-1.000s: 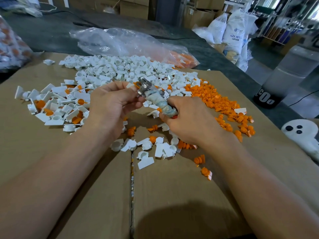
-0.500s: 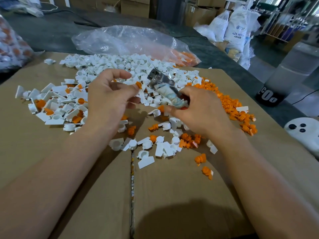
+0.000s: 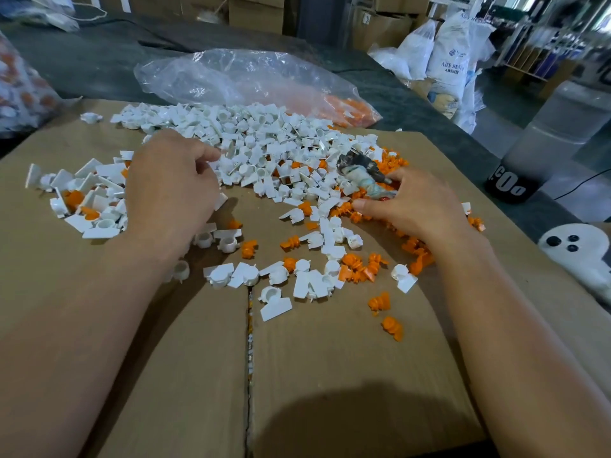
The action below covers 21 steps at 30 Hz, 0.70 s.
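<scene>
The hands have parted: the left hand [image 3: 172, 190] has swung out over the white caps [image 3: 264, 137], fingers curled down, and I can't tell whether its grip holds anything; the right hand [image 3: 413, 206] has dropped among the orange plugs [image 3: 357, 267], its grip clasping the tool [image 3: 362, 175], dull metal head pointing away, handle wrapped in pale grubby tape, low over the surface [image 3: 330, 358]. Behind, a white sack [image 3: 454, 51] reads "ABS RESIN".

White caps [image 3: 258, 140] and orange plugs [image 3: 358, 264] are lying on the brown surface [image 3: 330, 375]; the tool [image 3: 362, 175] in my right grip [image 3: 416, 209] is showing grey metal and pale mottled wrapping.
</scene>
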### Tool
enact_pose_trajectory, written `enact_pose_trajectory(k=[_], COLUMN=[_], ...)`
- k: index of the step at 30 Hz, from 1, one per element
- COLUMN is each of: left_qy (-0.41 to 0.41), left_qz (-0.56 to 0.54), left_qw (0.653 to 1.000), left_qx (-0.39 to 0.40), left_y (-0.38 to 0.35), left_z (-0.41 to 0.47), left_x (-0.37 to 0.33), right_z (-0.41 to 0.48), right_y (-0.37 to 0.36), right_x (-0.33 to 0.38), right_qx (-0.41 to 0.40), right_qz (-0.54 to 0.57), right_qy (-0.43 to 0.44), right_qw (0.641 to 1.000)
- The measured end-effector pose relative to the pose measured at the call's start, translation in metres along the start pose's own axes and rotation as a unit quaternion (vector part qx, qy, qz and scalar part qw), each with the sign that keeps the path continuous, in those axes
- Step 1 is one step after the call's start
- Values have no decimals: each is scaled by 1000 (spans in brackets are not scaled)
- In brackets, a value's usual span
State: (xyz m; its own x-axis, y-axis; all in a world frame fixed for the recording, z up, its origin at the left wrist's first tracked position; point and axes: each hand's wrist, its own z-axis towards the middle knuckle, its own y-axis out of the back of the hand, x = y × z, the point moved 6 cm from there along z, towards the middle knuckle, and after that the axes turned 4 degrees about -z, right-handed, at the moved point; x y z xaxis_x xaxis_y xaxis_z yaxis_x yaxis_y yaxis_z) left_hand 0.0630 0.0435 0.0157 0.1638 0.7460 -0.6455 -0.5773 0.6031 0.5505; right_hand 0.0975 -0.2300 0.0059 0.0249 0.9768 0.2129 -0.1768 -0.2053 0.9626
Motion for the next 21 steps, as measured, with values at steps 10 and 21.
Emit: enact_pose_trajectory(k=[10,21], left_qy=[41,-149], left_qz=[191,101], left_qw=[979,961], left_qx=[61,210], left_y=[-2,-39], left_z=[7,-25], left_x=[17,-29], right_z=[4,5], right_y=[-9,-16], right_x=[-10,-10], right_qx=[45,67], right_qz=[-24,-35], right_qy=[-27,-20], right_qw=[998,997])
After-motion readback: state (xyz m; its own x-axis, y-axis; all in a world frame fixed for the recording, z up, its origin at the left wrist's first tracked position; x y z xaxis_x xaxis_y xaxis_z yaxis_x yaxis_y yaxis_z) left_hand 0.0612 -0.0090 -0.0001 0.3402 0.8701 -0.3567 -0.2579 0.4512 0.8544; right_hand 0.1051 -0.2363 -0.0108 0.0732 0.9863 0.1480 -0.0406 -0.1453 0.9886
